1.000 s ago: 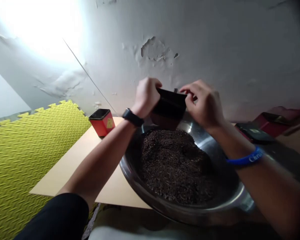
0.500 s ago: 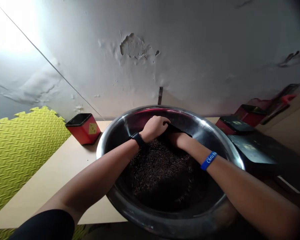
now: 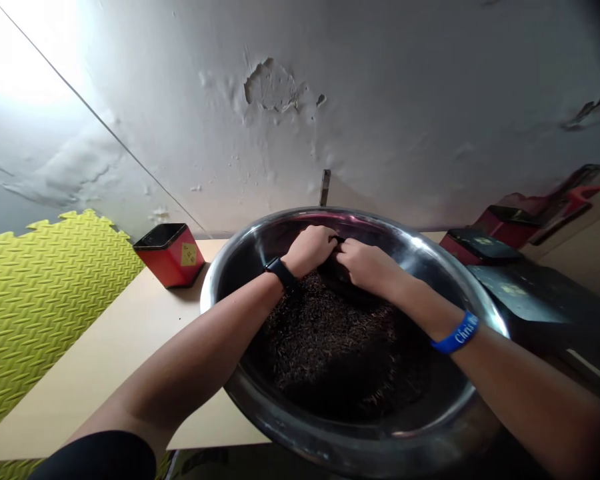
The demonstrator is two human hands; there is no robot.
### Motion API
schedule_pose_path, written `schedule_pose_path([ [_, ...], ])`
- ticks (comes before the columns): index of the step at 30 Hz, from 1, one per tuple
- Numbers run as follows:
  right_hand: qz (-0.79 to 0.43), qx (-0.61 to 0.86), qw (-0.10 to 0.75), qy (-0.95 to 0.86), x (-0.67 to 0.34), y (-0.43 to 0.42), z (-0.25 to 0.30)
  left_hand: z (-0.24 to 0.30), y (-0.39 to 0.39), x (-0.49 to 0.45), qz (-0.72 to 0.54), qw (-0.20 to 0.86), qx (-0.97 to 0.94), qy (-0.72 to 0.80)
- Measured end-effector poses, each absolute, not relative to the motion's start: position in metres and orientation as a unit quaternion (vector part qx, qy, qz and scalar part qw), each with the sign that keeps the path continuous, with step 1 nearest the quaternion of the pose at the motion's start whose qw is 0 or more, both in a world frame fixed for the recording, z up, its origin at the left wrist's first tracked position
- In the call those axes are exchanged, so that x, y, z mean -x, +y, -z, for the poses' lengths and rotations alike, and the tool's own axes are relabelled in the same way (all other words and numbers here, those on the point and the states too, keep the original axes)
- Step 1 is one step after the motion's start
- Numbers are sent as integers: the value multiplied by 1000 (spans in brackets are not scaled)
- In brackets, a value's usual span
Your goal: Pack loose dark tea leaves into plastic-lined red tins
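Steel bowl [image 3: 260,240] sits under my camera, holding loose dark tea [image 3: 330,353]. My left hand [image 3: 309,250] and right hand [image 3: 367,267] curl closed on a black pouch [image 3: 339,273], low in the bowl against the tea, mostly hidden. Red tin [image 3: 169,259] stands outside the bowl on the board [image 3: 105,347].

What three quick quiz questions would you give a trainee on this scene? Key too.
1. True or false: the right hand wears the blue wristband.
2. Where does the red tin stand? A: on the pale board, left of the steel bowl. B: inside the bowl. C: on the yellow foam mat.
3. What lies heaped in the bowl beneath the left hand?

Key: 1 true; 2 A; 3 dark loose leaves.
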State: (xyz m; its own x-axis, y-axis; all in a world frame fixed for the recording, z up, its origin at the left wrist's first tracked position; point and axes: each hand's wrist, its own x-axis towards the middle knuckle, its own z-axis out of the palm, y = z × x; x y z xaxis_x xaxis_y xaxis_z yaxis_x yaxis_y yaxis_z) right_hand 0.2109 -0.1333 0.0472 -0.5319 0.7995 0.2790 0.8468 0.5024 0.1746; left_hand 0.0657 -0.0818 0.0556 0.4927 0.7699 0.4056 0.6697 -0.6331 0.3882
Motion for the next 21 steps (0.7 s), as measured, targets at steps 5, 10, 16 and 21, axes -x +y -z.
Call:
schedule_pose_path([
  [5, 38, 516, 28, -855, -204, -135, -49, -50, -76, -59, -272, 47, -867, 415],
  [10, -36, 581, -63, -810, -196, -130, -37, -49, -89, -70, -262, 22, -872, 413],
  [16, -28, 588, -109, -801, -198, -124, -30, -46, -90, -73, -260, 29, -877, 403],
  [21, -14, 585, -79, -807, -200, -122, -30, -50, -93, -70, -265, 32, -873, 409],
])
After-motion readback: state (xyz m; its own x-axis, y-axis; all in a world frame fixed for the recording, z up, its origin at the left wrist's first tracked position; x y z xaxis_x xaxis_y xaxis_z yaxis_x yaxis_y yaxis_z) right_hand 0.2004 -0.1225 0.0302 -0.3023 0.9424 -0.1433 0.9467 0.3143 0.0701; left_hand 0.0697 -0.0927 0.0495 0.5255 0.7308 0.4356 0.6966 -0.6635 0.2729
